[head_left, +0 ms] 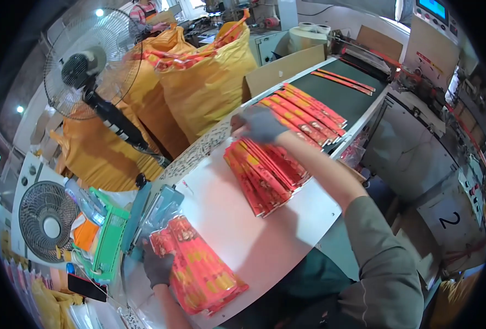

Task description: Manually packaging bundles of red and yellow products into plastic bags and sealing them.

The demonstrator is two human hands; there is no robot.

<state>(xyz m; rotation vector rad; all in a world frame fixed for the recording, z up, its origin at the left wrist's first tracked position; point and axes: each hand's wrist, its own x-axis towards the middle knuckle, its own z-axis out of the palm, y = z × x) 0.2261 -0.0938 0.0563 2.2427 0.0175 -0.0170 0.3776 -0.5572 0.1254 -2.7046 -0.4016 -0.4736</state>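
Observation:
My right hand [260,125], in a grey glove, reaches over the far ends of a fanned row of flat red-and-gold packets [262,178]. Its fingers curl down at those ends; the packets partly hide under the hand. More packets of the same kind [303,115] overlap on the green conveyor belt [339,98] just beyond. At the lower left, my gloved left hand [158,267] grips the left edge of a clear-bagged bundle of red packets [202,271]. Some of its fingers are hidden. The bundle lies on the white tabletop [215,211].
Two thin red strips [344,81] lie farther up the belt. Teal tools [150,211] and a green basket [108,236] with a bottle stand left. Two fans [51,225] and large yellow sacks [204,82] line the left. A person [144,19] is far back.

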